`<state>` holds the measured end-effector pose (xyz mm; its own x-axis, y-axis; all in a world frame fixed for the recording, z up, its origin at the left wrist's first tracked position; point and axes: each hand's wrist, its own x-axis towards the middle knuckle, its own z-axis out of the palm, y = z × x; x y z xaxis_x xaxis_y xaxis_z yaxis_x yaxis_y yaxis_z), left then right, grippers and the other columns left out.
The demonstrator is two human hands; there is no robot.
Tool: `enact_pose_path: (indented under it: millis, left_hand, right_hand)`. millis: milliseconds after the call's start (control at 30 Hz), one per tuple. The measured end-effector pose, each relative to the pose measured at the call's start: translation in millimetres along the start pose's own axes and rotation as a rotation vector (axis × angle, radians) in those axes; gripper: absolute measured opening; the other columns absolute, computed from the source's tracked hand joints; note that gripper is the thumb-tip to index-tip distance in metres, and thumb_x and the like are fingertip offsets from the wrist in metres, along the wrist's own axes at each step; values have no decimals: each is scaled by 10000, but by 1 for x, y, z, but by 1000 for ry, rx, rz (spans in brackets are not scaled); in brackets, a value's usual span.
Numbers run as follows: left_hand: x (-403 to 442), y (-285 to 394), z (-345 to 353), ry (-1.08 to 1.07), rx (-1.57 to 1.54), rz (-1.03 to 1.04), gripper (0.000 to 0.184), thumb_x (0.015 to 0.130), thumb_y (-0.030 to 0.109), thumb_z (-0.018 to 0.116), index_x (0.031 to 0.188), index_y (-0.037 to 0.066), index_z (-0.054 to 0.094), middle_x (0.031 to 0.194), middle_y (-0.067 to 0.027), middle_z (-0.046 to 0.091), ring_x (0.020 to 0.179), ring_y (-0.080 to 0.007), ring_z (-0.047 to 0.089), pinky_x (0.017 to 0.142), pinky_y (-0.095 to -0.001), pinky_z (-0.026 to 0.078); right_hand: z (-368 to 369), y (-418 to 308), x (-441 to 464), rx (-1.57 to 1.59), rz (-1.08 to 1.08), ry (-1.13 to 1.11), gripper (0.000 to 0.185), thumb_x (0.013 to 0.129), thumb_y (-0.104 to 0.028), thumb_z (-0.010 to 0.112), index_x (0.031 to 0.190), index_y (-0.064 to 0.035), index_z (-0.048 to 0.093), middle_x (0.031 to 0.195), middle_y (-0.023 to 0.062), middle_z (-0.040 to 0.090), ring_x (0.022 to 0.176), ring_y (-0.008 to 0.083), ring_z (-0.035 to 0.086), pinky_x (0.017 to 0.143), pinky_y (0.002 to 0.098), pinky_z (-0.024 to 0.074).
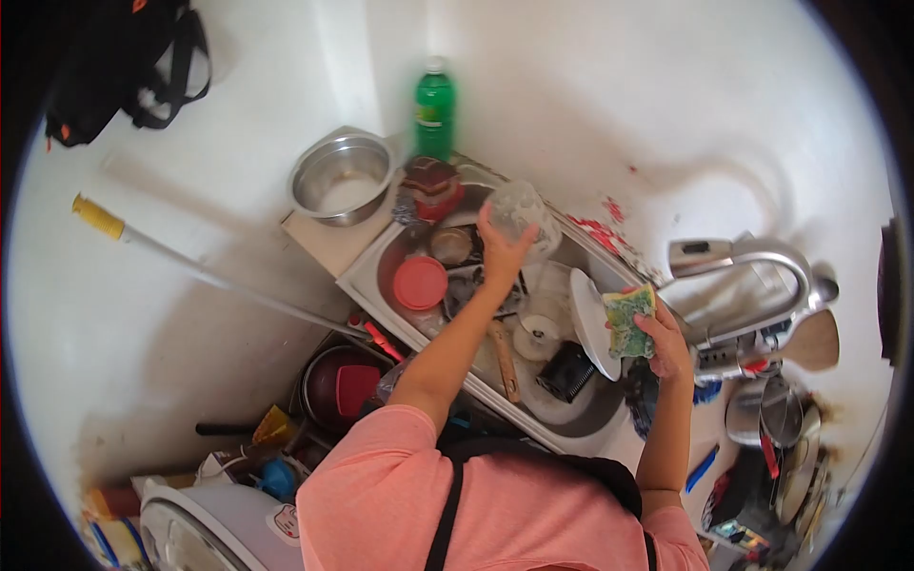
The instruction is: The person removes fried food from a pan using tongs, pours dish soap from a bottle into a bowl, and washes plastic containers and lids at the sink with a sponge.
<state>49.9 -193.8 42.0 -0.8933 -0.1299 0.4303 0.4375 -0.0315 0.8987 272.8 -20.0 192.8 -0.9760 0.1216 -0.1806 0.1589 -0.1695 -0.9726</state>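
My left hand (506, 252) grips a clear, soapy-looking container (520, 211) over the far side of the sink (457, 366). In my right hand (664, 344) is a worn green and yellow sponge (629, 322), held above the sink's right edge. A white plate (590, 319) stands tilted beside the sponge; whether they touch I cannot tell. Inside the sink lie a red round lid (420, 283), a wooden-handled utensil (504, 362), a black grater-like item (566, 372) and a clear round lid (537, 337).
A curved faucet (795, 276) rises at the right. On the back left corner are a steel bowl (342, 178) and a green bottle (434, 112). Pots and strainers (762, 411) crowd the right side. A yellow-tipped pole (224, 278) leans at the left.
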Motion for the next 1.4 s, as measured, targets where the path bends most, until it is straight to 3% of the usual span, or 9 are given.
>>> enact_pose_path:
  millis: [267, 333, 433, 600, 800, 900, 1000, 1200, 1400]
  left_hand:
    - [8, -13, -20, -86, -674, -932, 853, 814, 483, 646, 1401, 179, 107, 1279, -145, 424, 1079, -284, 525, 788, -428, 490]
    - [5, -34, -7, -106, -702, -962, 834, 811, 546, 602, 1392, 212, 104, 1255, -127, 451, 1052, -265, 546, 676, -447, 514]
    - [7, -13, -11, -165, -741, -1096, 774, 836, 575, 533, 1337, 171, 103, 1232, -102, 445, 1046, -266, 551, 744, -456, 522]
    - [-4, -65, 8, -239, -772, -1044, 854, 787, 677, 506, 1376, 190, 126, 1227, -103, 476, 892, -242, 612, 634, -406, 525]
    - [-18, -106, 26, -379, -1001, -859, 701, 857, 583, 492, 1344, 124, 284, 1179, -95, 520, 1017, -198, 572, 689, -367, 526]
    - [-18, -101, 26, -413, -1072, -805, 677, 863, 573, 492, 1333, 121, 312, 1191, -93, 520, 1028, -197, 569, 700, -363, 526]
    - [-18, -96, 26, -438, -1131, -764, 653, 868, 563, 493, 1322, 119, 340, 1202, -90, 520, 1038, -196, 565, 712, -359, 527]
    - [-14, -91, 26, -439, -1220, -719, 609, 879, 543, 494, 1300, 114, 396, 1226, -85, 520, 1060, -194, 559, 735, -352, 527]
    - [-5, -89, 20, -391, -1313, -730, 569, 890, 523, 495, 1278, 109, 453, 1249, -80, 520, 1081, -192, 552, 758, -344, 527]
  right_hand:
    - [164, -40, 154, -76, -6, -235, 539, 884, -221, 588, 1347, -55, 369, 1238, 83, 504, 1144, 169, 466, 939, 284, 384]
    - [205, -32, 207, -211, -72, -257, 537, 881, -275, 589, 1324, -48, 387, 1251, 63, 496, 1133, 166, 464, 939, 312, 377]
    - [276, -35, 265, -503, -301, -395, 549, 865, -294, 586, 1317, -45, 396, 1148, 134, 570, 1051, 254, 542, 893, 348, 412]
    - [354, 12, 351, -1017, -611, -496, 478, 856, -277, 578, 1274, -88, 444, 1069, 203, 584, 997, 296, 563, 889, 357, 424]
    - [400, 57, 396, -1538, -399, -1067, 510, 815, -245, 587, 1277, -104, 426, 1152, 235, 546, 1069, 336, 552, 881, 411, 449]
    - [411, 72, 391, -1813, -322, -982, 637, 791, -329, 607, 1349, -127, 376, 1195, 220, 532, 1086, 331, 553, 881, 418, 457]
    - [423, 56, 386, -1721, 16, -944, 737, 766, -321, 614, 1391, -86, 301, 1231, 211, 530, 1065, 306, 571, 813, 422, 505]
    - [444, 87, 384, -1910, -94, -775, 691, 769, -356, 622, 1332, -56, 354, 1273, 221, 500, 1012, 338, 603, 757, 429, 530]
    - [413, 71, 408, -1298, 138, -885, 576, 806, -295, 610, 1292, -64, 405, 1127, 165, 572, 958, 278, 609, 727, 418, 538]
